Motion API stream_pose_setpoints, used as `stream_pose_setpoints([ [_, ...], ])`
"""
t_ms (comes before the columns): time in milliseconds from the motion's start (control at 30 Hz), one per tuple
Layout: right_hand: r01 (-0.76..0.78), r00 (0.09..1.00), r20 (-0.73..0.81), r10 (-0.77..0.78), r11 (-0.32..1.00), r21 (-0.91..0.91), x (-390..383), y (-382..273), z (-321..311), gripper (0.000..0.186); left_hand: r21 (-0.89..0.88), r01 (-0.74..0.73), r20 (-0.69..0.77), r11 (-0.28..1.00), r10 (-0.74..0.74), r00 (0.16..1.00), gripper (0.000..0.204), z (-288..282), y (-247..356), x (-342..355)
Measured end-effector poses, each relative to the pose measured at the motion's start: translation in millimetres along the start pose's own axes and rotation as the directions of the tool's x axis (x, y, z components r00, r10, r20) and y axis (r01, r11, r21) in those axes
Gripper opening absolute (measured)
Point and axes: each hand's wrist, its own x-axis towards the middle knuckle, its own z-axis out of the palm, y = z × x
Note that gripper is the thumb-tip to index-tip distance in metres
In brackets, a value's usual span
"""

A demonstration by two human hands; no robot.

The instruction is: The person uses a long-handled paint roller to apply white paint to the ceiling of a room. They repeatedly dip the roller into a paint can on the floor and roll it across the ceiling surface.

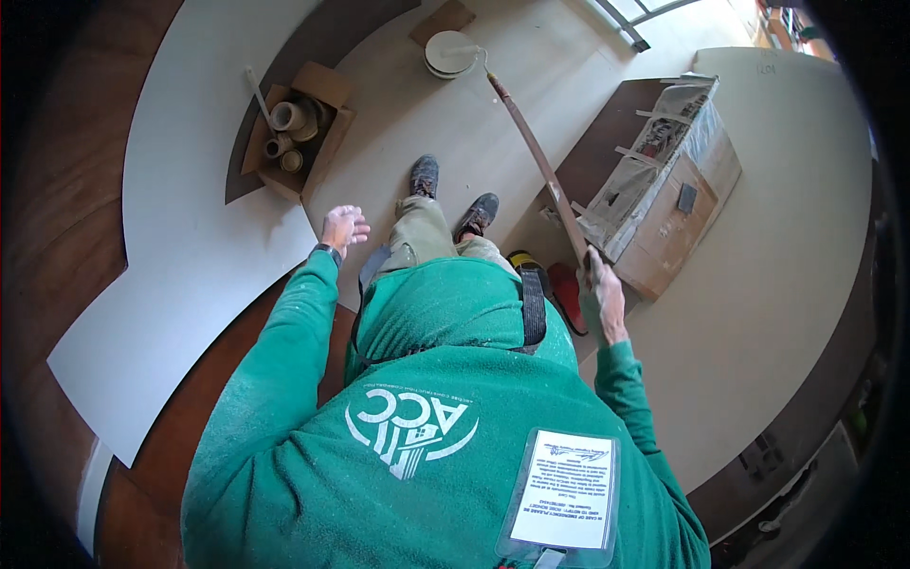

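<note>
1 roller pole point(540, 156) is clamped in R hand point(603, 296), far end at 1 white bucket point(442, 68); L hand point(343, 229) is held w/ fingers apart. Left of bucket: 1 open carton point(328, 85) w/ min. 3 tubes point(287, 116); right: 1 taped box point(656, 228).

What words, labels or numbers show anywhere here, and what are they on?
I won't copy the wording, but here is where it stands:
Green sweatshirt: large white letters in an emblem, upside down, plus a tiny line.
Clear-sleeved card: printed lines, upside down, the smallest hard to read.
Pale surface, upper right: faint marks, too unclear to read.
</note>
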Motion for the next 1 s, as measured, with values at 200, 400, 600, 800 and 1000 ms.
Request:
stream_pose_setpoints([
  [200, 0.022, 0.996, 0.091, -0.007, 0.985, -0.169, 87.8, -40.3, -16.8, 0.061, -0.041, -0.026, -0.029, 0.999, 0.025, 0.999, 0.049, -27.9, 23.1, 3.0],
  [400, 0.064, 0.987, 0.157, -0.022, 0.962, -0.267, 165.7, -69.9, -17.9, 0.054, -0.067, 0.064, -0.048, 0.996, -0.067, 0.997, 0.051, -53.8, -23.0, 0.7],
  [600, 0.169, 0.984, 0.112, -0.142, 0.941, -0.294, 235.9, -67.8, 8.3, 0.046, -0.102, 0.180, -0.053, 0.978, -0.186, 0.981, 0.050, -69.7, -62.1, -6.6],
  [800, 0.119, 0.989, 0.125, -0.078, 0.921, -0.371, 246.1, -105.2, -15.3, 0.035, -0.121, 0.138, -0.027, 0.983, -0.142, 0.989, 0.049, -66.7, -51.0, -9.2],
  [1000, 0.126, 0.989, 0.120, -0.088, 0.923, -0.363, 244.8, -97.5, -33.9, 0.034, -0.141, 0.078, -0.026, 0.987, -0.083, 0.996, 0.048, -47.1, -23.0, -4.4],
])
